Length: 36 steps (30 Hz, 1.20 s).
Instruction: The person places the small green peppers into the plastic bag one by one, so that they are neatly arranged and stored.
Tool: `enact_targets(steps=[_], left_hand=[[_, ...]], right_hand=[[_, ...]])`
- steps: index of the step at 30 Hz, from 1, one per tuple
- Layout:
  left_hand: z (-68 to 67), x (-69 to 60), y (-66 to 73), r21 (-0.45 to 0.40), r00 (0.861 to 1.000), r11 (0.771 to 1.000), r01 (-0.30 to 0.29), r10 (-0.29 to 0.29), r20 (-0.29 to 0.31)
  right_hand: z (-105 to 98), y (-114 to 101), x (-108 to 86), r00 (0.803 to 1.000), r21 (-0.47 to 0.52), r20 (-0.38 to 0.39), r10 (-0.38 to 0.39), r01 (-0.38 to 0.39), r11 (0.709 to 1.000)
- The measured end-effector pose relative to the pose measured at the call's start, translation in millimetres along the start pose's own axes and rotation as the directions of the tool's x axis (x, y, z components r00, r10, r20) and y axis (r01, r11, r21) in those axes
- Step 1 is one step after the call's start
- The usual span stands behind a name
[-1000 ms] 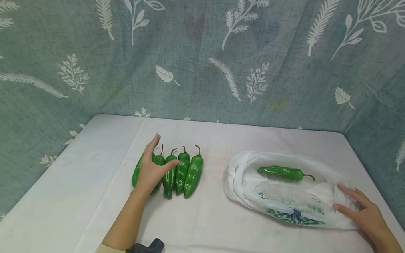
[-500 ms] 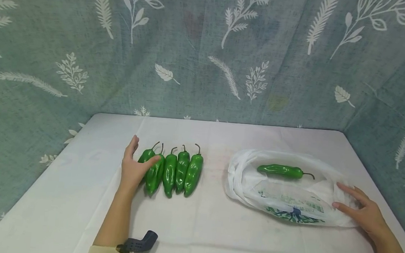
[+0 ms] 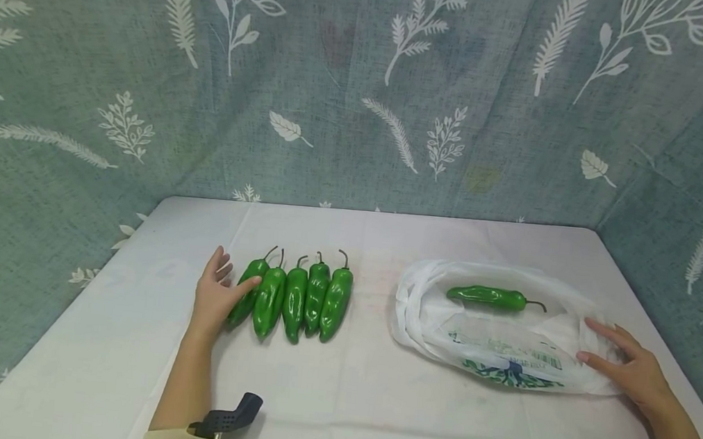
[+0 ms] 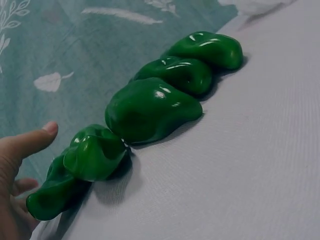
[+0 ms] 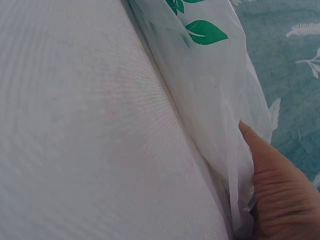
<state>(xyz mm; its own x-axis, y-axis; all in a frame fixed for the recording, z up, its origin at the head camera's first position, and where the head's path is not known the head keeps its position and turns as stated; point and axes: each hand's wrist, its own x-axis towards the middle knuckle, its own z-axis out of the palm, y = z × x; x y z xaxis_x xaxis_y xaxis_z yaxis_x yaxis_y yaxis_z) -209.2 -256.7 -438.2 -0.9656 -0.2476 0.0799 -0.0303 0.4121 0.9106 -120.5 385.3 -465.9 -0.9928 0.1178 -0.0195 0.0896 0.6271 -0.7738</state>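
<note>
Several green chili peppers (image 3: 293, 308) lie side by side on the white cloth, stems pointing away. My left hand (image 3: 209, 305) is at the left end of this row, thumb reaching over the leftmost pepper (image 3: 243, 308) and fingers beyond it. The left wrist view shows the thumb (image 4: 32, 142) raised, apart from that pepper (image 4: 55, 192). On the right, a white plastic bag (image 3: 409, 312) with green and blue print lies with its mouth spread; one chili pepper (image 3: 489, 297) is inside. My right hand (image 3: 642, 374) rests at the bag's right end, thumb (image 5: 280, 185) against the plastic.
White cloth (image 3: 368, 388) covers the table, with some bare cloth between the row and the bag. Teal leaf-patterned fabric (image 3: 344, 163) stands behind and at both sides. Dark wrist devices (image 3: 227, 418) sit at both wrists.
My left hand has moved left from above the row to its left end, uncovering the left peppers. The right hand and the bag have stayed in place.
</note>
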Motion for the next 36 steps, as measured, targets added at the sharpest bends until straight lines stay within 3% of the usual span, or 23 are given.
enact_targets(steps=[10, 21, 28, 36], left_hand=[[-0.5, 0.2, -10.1, 0.134, 0.991, 0.988, 0.073, -0.087, 0.102], [0.9, 1.6, -7.0, 0.229, 0.994, 0.973, 0.026, -0.051, 0.1], [2.2, -0.9, -4.9, 0.17, 0.995, 0.982, 0.086, -0.094, 0.043], [2.5, 0.8, -0.6, 0.023, 0.996, 0.997, 0.078, -0.077, -0.052]], right_hand=[[1, 1, -0.1, 1.0, 0.011, 0.006, 0.007, -0.008, 1.0], [1, 1, -0.2, 1.0, 0.002, 0.002, 0.001, -0.001, 1.0], [1, 1, -0.8, 1.0, 0.003, 0.001, 0.01, -0.01, 1.0], [1, 0, -0.7, 1.0, -0.009, 0.002, 0.015, -0.015, 1.0]])
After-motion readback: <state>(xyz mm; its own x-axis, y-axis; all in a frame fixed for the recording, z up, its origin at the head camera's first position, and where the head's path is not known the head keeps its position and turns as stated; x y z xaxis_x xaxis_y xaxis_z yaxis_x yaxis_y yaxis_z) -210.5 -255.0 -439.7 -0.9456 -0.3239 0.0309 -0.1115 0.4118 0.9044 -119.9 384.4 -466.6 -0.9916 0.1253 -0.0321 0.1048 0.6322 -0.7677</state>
